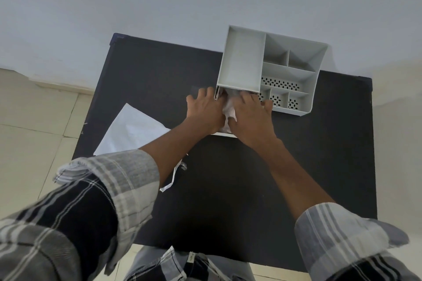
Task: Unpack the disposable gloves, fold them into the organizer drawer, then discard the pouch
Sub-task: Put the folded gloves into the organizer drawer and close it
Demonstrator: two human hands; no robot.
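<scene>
A grey plastic organizer (294, 64) with several compartments stands at the back right of a black table (228, 189). Its drawer (225, 134) is pulled out toward me at the lower left. Crumpled clear gloves (229, 109) lie in the drawer. My left hand (204, 110) and my right hand (250, 116) press flat on the gloves from either side, fingers pointing into the drawer opening. The white pouch (132, 130) lies flat on the table's left side, partly under my left forearm. A torn white strip (173, 178) lies beside it.
The table stands against a pale wall (159, 2), with tiled floor (29, 121) to the left and right. Checked sleeves cover both forearms near the bottom. A small dark square (195, 91) lies on the table just left of the organizer.
</scene>
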